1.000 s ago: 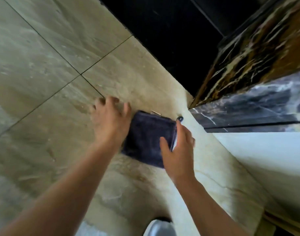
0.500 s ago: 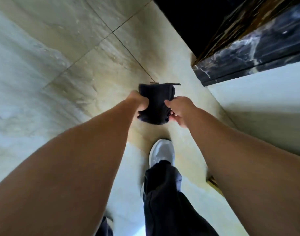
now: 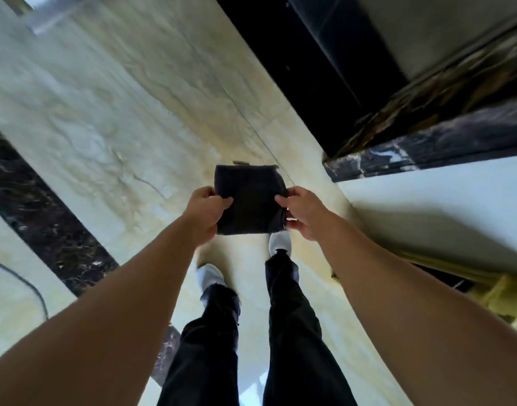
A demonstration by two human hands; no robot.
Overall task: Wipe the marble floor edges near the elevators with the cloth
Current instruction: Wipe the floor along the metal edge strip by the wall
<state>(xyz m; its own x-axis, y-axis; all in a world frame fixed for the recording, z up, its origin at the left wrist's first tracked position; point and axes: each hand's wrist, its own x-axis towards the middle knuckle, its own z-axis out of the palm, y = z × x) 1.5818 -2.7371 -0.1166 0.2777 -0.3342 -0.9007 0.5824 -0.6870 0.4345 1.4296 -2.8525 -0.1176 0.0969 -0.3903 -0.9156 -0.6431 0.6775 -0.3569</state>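
Note:
A dark folded cloth (image 3: 250, 197) hangs in the air in front of me, well above the beige marble floor (image 3: 110, 121). My left hand (image 3: 206, 210) pinches its left edge and my right hand (image 3: 302, 212) pinches its right edge, thumbs on the near face. The floor's edge runs along the dark-veined marble elevator surround (image 3: 421, 148) at the upper right. Both my arms reach forward from the bottom corners.
My two legs in black trousers and white shoes (image 3: 209, 275) stand on the floor below the cloth. A dark marble inlay strip (image 3: 46, 221) crosses the floor at left, with a thin cable (image 3: 31, 288) beyond it. A pale wall (image 3: 433, 206) and brass trim (image 3: 492, 291) sit at right.
I have stood up: the cloth went from lying pressed on the floor to being lifted and held up between both hands. The floor now looks much farther away.

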